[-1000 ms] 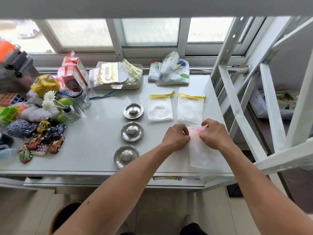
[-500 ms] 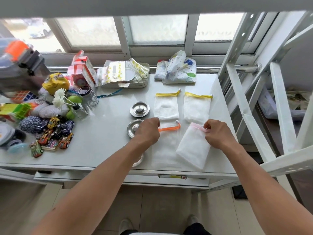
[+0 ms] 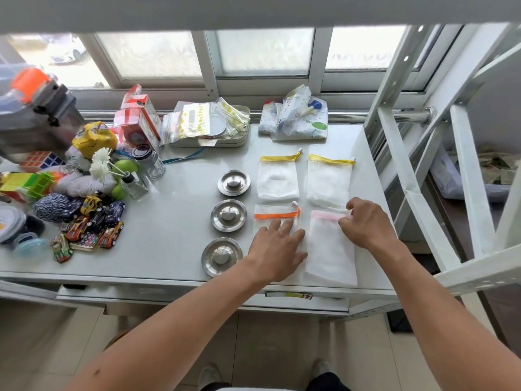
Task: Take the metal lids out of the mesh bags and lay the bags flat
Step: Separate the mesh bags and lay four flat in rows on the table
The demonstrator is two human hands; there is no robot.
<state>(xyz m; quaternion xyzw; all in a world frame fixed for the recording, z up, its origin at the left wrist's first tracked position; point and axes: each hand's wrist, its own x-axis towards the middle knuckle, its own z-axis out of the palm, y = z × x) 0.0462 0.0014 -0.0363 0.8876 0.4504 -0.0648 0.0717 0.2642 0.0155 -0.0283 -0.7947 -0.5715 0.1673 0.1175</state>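
Note:
Three round metal lids lie in a column on the white table: far (image 3: 234,182), middle (image 3: 228,215), near (image 3: 222,257). To their right lie several white mesh bags: two with yellow bands, the left one (image 3: 277,179) and the right one (image 3: 329,182), then an orange-banded bag (image 3: 277,217) and a pink-banded bag (image 3: 329,252). My left hand (image 3: 277,246) rests flat, fingers spread, on the orange-banded bag. My right hand (image 3: 366,224) pinches the pink band at that bag's top right corner.
Toys, yarn, jars and toy cars (image 3: 90,224) crowd the table's left side. A tray of zip bags (image 3: 208,125) and a patterned pouch (image 3: 298,117) sit by the window. A white metal frame (image 3: 417,193) stands close on the right. The table edge (image 3: 169,277) is near me.
The pink-banded bag has been turned straight and laid flat beside the orange-banded bag. My left hand moved from the orange band's left end down onto that bag, palm flat.

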